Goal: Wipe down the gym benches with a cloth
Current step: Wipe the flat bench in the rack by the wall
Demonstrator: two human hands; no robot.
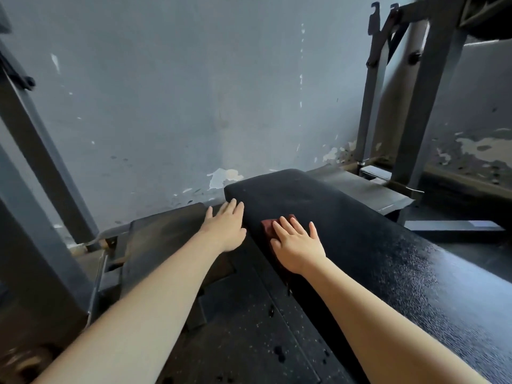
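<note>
My right hand (pixel 297 246) lies flat on the dark red cloth (pixel 267 226), fingers straight & a bit spread, palm pressing it down w/o any curl round it, so nothing's clenched, just a flat press. The cloth sits on the black bench pad (pixel 374 245), near the pad's far end & close to its left edge; most of it is hidden under my palm, only a corner shows past the fingertips & a strip at the thumb side, which seems to drape over the pad's edge below my wrist. My left hand (pixel 225 227) is also loose & flat, fingers straight, holding nothing; the fingertips touch the pad's left side near the far corner, just beside the right hand but apart from the cloth. The pad's surface is textured & catches a sheen toward the near right. Beyond it is a grey-blue wall (pixel 180 92) w/ a peeled paint patch (pixel 221 177) low down, near the pad's far end. A dark metal rack upright (pixel 421 106) stands at the far right, another frame post (pixel 36 151) leans at the left. Below my forearms is speckled black floor (pixel 249 314)
</note>
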